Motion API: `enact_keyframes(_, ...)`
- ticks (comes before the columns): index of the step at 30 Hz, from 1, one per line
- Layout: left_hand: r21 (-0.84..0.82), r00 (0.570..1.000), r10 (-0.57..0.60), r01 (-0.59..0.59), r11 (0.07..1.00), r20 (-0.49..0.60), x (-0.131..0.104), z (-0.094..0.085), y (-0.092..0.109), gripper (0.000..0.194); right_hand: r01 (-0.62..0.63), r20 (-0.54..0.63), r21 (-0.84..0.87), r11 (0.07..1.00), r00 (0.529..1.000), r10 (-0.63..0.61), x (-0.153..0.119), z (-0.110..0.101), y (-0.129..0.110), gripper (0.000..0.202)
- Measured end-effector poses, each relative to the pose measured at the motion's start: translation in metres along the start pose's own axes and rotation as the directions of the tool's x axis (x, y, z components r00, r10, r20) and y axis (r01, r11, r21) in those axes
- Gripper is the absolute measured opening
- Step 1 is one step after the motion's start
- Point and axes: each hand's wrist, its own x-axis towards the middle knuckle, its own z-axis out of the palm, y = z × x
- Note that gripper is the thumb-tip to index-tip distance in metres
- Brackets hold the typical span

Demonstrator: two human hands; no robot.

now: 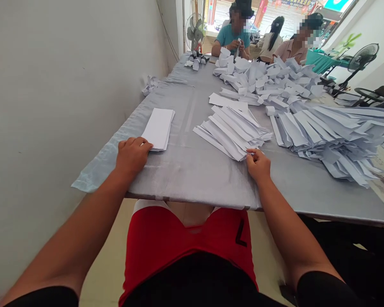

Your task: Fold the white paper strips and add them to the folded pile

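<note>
Your hands are at two lots of white paper on a grey-covered table [185, 175].

Your left hand [132, 157] rests at the near left corner of the neat paper stack [160, 128], thumb on its edge; you can't tell whether the fingers grip it. Your right hand [259, 164] has thumb and fingertips nearly together at the near end of the fanned strips [232, 132], but whether they pinch one is unclear. A flat sheet [228, 102] lies just beyond the strips, a larger strip pile [326, 136] to their right, and a heap of folded pieces [265, 79] farther back.
</note>
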Motion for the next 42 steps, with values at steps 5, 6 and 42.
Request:
enact_keyframes(5,0.030,0.999,-0.001,0.002,1.000,-0.038,0.002,0.000,0.001,0.030,-0.024,-0.045,0.035,0.999,0.999,0.026,-0.002,-0.002,-0.002,0.033)
enact_keyframes(6,0.038,0.999,-0.005,0.007,0.999,-0.043,0.002,0.000,0.001,0.029,-0.024,-0.056,0.042,0.999,0.998,0.026,-0.002,-0.002,-0.002,0.033)
enact_keyframes(42,-0.466,0.956,0.227,-0.119,0.877,0.184,-0.067,0.015,0.124,0.031,0.491,0.546,0.079,0.868,0.707,-0.450,-0.081,0.041,-0.061,0.029)
